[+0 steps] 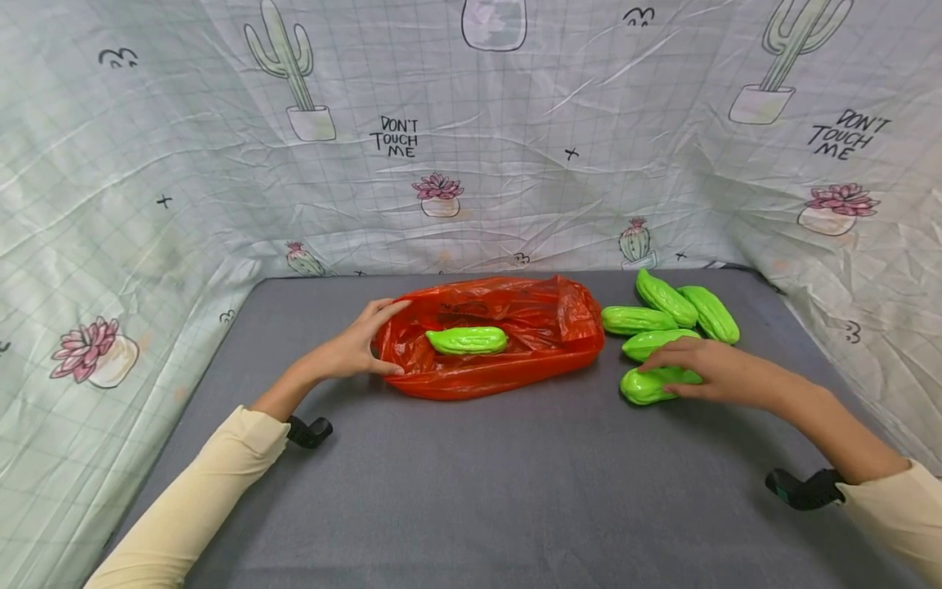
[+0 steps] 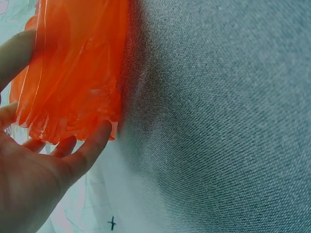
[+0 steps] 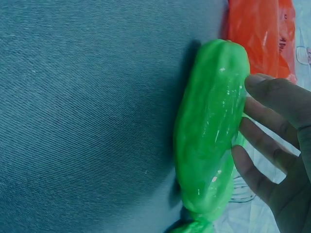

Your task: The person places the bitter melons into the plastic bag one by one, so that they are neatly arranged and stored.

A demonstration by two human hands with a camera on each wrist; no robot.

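A red plastic bag point(image 1: 471, 384) lies with its mouth spread wide, and one glossy green bitter melon point(image 1: 471, 340) rests inside. My left hand point(image 1: 356, 342) holds the bag's left end, thumb on the near rim and fingers round the far side. In the left wrist view, several fingers touch the gathered plastic point(image 2: 82, 82). My right hand point(image 1: 724, 372) is over the nearest bitter melon point(image 1: 642, 388) of a group to the bag's right. The right wrist view shows thumb and fingertips spread along one side of that melon point(image 3: 209, 121), not wrapped round it.
Behind the nearest melon lie several more bitter melons point(image 1: 666, 298), close together beside the bag's right end. Everything sits on a grey cloth surface point(image 1: 471, 491). A printed white curtain point(image 1: 515, 164) encloses the back and sides.
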